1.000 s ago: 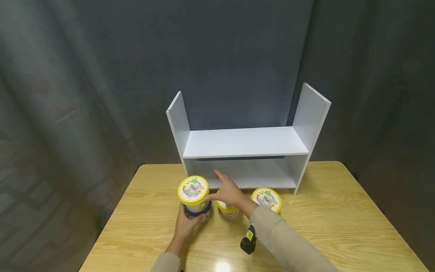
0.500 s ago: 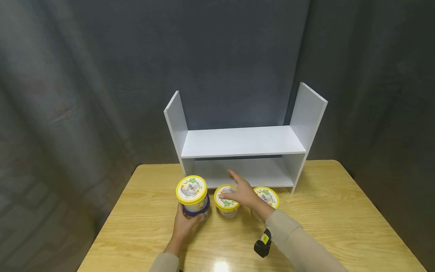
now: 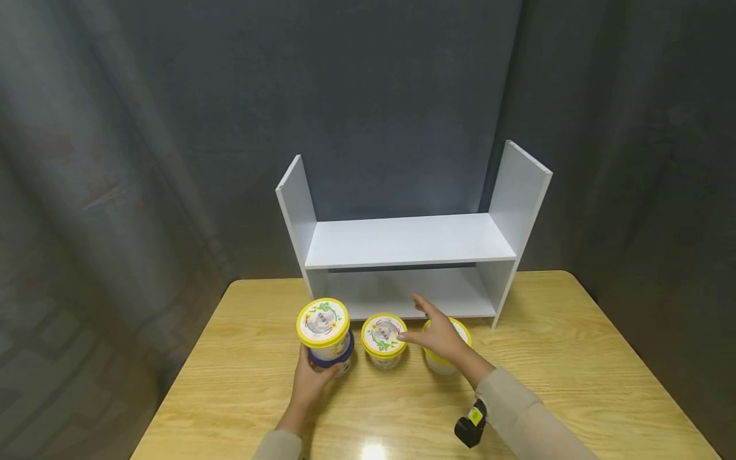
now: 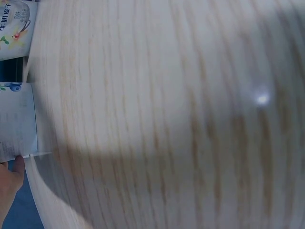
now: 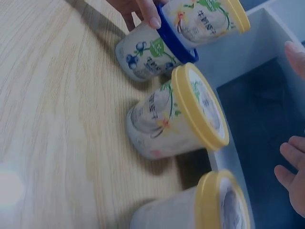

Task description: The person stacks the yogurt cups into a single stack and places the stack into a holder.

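My left hand (image 3: 308, 383) grips a blue-lidded ice cream tub (image 5: 147, 52) standing on the table at the left. On that lid sits a yellow-lidded tub (image 3: 323, 322), slightly tilted in the right wrist view. A second yellow-lidded tub (image 3: 384, 335) stands just to the right of this stack. Further right is a third yellow-lidded tub (image 3: 440, 365), its lid partly covered by my right hand (image 3: 441, 335). That hand hovers with fingers spread and thumb pointing left, holding nothing. In the left wrist view the two stacked tubs show only at the left edge.
Behind the tubs stands a white two-level shelf (image 3: 411, 241) with upright side panels. The wooden table (image 3: 230, 377) extends to both sides and in front. A dark curtain (image 3: 402, 96) hangs at the back. A black wrist camera (image 3: 469, 427) sits by the right sleeve.
My right hand has moved right, away from the stack and past the middle tub to over the right-hand tub. The left hand keeps its grip on the blue-lidded tub.
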Demonstrator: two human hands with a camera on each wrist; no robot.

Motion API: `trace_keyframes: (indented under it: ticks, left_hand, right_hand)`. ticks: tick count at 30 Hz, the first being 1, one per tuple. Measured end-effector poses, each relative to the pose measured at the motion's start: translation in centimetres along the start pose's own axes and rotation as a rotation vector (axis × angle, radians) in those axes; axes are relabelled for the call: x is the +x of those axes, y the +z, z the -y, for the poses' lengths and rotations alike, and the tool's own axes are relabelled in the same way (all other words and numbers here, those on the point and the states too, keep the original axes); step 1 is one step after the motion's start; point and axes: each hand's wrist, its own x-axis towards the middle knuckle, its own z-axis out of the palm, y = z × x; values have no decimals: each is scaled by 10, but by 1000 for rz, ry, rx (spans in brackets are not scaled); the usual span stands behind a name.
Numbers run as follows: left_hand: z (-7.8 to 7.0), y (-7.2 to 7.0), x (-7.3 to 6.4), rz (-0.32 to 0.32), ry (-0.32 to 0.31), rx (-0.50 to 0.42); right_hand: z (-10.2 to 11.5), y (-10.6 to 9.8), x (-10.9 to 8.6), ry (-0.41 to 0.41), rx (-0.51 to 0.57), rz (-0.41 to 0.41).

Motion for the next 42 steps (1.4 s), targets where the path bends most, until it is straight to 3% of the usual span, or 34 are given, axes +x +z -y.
trace_keyframes:
  ticks: [9,25,35,42]
  left_hand:
    - [1,1,1,-8,-4,0]
    - [0,1,0,-5,-14,4]
    - [2,1,0,-4,-14,7]
    - [2,1,0,-3,-35,10]
  right_hand:
    - [-20,-15,-12,12,37,-12]
    - [-44,-28,-19,70,-29,-64]
    - [-61,-28,-23,131,-49,-77]
    - [-71,-23,-25,122,-25,-102]
